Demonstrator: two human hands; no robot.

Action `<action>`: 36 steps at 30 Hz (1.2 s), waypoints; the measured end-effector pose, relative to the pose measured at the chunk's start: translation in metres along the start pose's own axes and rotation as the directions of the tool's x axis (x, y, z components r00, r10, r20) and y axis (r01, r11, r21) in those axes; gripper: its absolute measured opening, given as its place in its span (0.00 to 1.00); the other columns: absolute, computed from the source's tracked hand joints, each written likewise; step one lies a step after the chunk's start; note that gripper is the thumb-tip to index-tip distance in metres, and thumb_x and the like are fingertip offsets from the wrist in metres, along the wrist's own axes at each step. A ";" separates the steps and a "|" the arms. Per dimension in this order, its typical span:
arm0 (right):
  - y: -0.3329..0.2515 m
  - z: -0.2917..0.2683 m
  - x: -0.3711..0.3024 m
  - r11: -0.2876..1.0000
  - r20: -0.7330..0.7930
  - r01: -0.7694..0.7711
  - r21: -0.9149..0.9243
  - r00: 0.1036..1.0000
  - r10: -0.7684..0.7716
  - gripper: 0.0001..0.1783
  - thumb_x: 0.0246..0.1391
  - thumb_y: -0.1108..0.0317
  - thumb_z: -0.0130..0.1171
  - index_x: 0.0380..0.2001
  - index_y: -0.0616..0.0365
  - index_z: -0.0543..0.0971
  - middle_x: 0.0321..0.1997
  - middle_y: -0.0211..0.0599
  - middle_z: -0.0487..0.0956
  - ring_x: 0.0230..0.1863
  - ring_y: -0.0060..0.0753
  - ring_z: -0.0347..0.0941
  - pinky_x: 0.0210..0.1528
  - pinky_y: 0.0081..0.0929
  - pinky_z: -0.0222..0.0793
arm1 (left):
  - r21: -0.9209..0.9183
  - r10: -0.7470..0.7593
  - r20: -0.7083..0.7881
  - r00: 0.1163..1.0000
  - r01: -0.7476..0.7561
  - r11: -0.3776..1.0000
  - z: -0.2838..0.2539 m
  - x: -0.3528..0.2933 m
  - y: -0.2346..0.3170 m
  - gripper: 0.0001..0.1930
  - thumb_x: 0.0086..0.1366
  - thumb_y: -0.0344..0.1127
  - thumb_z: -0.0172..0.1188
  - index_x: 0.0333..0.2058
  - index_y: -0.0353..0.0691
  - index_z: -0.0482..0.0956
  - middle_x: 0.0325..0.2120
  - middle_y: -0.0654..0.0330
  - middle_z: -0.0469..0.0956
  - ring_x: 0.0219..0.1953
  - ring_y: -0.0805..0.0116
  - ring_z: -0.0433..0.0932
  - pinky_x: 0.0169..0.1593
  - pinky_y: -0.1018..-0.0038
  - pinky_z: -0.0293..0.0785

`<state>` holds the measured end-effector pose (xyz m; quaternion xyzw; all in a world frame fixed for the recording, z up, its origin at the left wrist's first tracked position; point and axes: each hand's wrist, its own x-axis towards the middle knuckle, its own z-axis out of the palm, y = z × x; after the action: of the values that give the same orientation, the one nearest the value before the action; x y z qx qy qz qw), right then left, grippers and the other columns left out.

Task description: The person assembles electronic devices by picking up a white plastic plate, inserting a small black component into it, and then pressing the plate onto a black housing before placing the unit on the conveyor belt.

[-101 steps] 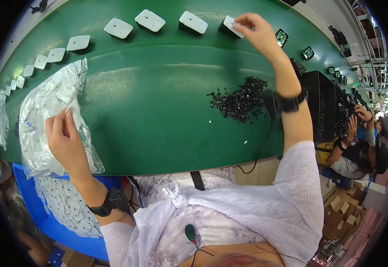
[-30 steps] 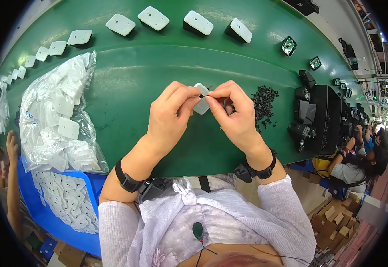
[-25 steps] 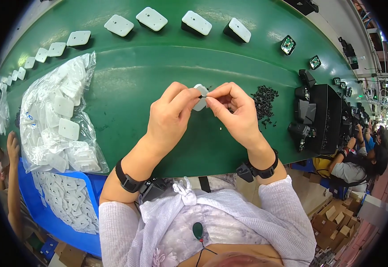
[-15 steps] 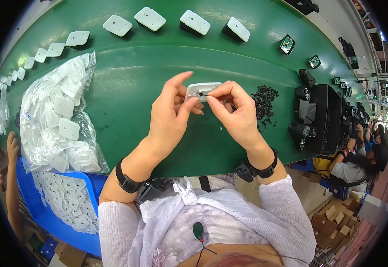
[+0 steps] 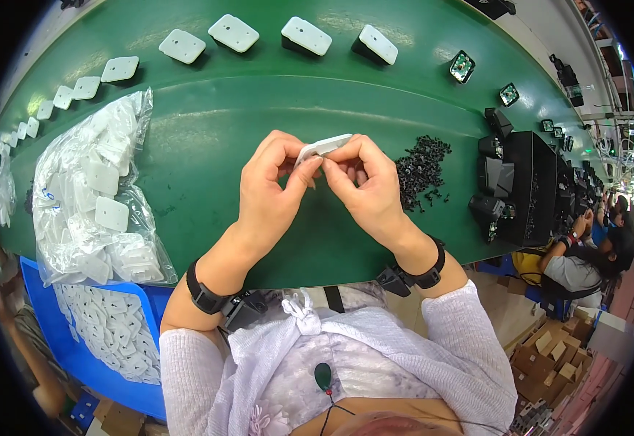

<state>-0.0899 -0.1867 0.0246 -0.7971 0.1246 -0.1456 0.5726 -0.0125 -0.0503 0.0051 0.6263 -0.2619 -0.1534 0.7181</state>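
Observation:
Over the green table, both my hands hold one white plastic cover plate (image 5: pixel 325 147), which is tilted so that it shows nearly edge-on. My left hand (image 5: pixel 267 187) pinches its left end between thumb and fingers. On the right end, my right hand (image 5: pixel 370 185) has its thumb and fingers closed. The small black part seen earlier at the plate is hidden now. Just right of my right hand lies a heap of small black parts (image 5: pixel 423 168).
A clear bag (image 5: pixel 88 192) of white plates lies left, above a blue bin (image 5: pixel 99 378) holding more. White-topped units (image 5: pixel 306 36) line the green table's (image 5: pixel 208 145) far side. Black housings (image 5: pixel 497 176) stand beside a black box (image 5: pixel 538 189) at right. People sit at both sides.
The white plate has tipped from facing up to nearly edge-on. My left fingers have closed around its left end. The units on the far side have shifted slightly left.

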 end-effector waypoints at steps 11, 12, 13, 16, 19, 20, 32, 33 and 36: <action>-0.003 -0.012 0.004 0.978 -0.136 0.190 -0.082 0.970 -0.199 0.12 0.49 0.71 0.68 0.34 0.57 0.75 0.39 0.26 0.69 0.29 0.12 0.59 0.29 0.12 0.55 | -0.124 -0.039 -0.007 0.999 0.038 0.992 -0.005 0.002 0.010 0.01 0.62 0.21 0.57 0.33 0.30 0.74 0.33 0.60 0.71 0.29 0.74 0.76 0.30 0.80 0.73; -0.004 -0.016 0.007 0.970 -0.138 0.202 -0.135 0.966 -0.220 0.14 0.48 0.69 0.69 0.36 0.57 0.75 0.41 0.27 0.69 0.31 0.13 0.60 0.30 0.13 0.56 | -0.144 -0.067 0.017 0.998 0.069 0.987 -0.005 0.002 0.011 0.01 0.63 0.22 0.56 0.33 0.30 0.74 0.33 0.60 0.71 0.29 0.74 0.76 0.31 0.80 0.73; -0.005 -0.017 0.009 0.970 -0.140 0.201 -0.138 0.965 -0.220 0.14 0.48 0.69 0.69 0.36 0.57 0.75 0.41 0.27 0.69 0.31 0.13 0.60 0.30 0.13 0.56 | -0.164 -0.094 0.043 0.995 0.100 0.981 -0.004 0.002 0.012 0.02 0.63 0.22 0.56 0.33 0.29 0.74 0.34 0.60 0.71 0.30 0.74 0.76 0.31 0.80 0.73; -0.010 -0.019 0.009 0.982 0.094 0.144 -0.125 0.987 -0.133 0.15 0.49 0.68 0.68 0.38 0.60 0.75 0.37 0.25 0.71 0.31 0.12 0.61 0.30 0.12 0.57 | -0.164 -0.110 0.065 0.992 0.120 0.979 -0.002 0.002 0.012 0.01 0.63 0.22 0.56 0.32 0.29 0.74 0.33 0.60 0.70 0.29 0.75 0.76 0.30 0.81 0.73; 0.006 -0.023 0.010 0.974 0.203 -0.158 0.162 0.971 0.124 0.12 0.51 0.70 0.66 0.36 0.60 0.75 0.32 0.22 0.73 0.28 0.08 0.63 0.27 0.10 0.58 | -0.091 -0.109 0.113 0.987 0.120 0.989 -0.003 0.002 0.012 0.01 0.63 0.22 0.56 0.33 0.29 0.74 0.33 0.60 0.70 0.28 0.74 0.76 0.29 0.81 0.72; 0.010 -0.025 0.012 0.961 0.240 -0.184 0.206 0.962 0.133 0.11 0.52 0.71 0.66 0.35 0.60 0.74 0.31 0.21 0.74 0.27 0.07 0.64 0.26 0.09 0.58 | -0.105 -0.100 0.141 0.985 0.115 0.988 -0.003 0.001 0.012 0.01 0.63 0.22 0.56 0.33 0.29 0.74 0.33 0.60 0.70 0.28 0.74 0.76 0.29 0.81 0.72; 0.004 -0.038 0.017 0.972 0.236 -0.059 0.226 0.972 0.004 0.19 0.50 0.64 0.69 0.41 0.58 0.73 0.34 0.28 0.75 0.32 0.14 0.68 0.29 0.15 0.65 | -0.229 -0.236 0.162 0.958 0.270 0.935 -0.002 0.006 0.021 0.13 0.71 0.32 0.49 0.46 0.29 0.75 0.34 0.58 0.77 0.29 0.72 0.77 0.31 0.80 0.73; -0.011 -0.051 0.017 0.996 0.271 -0.085 0.025 0.960 0.075 0.25 0.49 0.63 0.69 0.49 0.56 0.72 0.38 0.30 0.75 0.36 0.18 0.70 0.32 0.17 0.67 | -0.199 -0.248 0.096 0.964 0.263 0.944 -0.008 0.009 0.016 0.12 0.71 0.32 0.49 0.46 0.30 0.75 0.33 0.59 0.77 0.28 0.73 0.76 0.30 0.81 0.72; -0.013 -0.093 0.025 0.534 0.164 0.338 -0.775 0.924 -0.347 0.28 0.43 0.62 0.70 0.49 0.52 0.74 0.42 0.35 0.76 0.43 0.36 0.73 0.40 0.34 0.71 | -0.095 -0.261 -0.011 0.965 0.259 0.961 -0.044 0.017 0.004 0.11 0.71 0.32 0.49 0.45 0.32 0.75 0.32 0.61 0.77 0.25 0.77 0.74 0.26 0.85 0.68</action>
<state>-0.1014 -0.2732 0.0675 -0.9745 0.0205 -0.1884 0.1203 0.0265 -0.0230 0.0084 0.6231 -0.1617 -0.2508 0.7230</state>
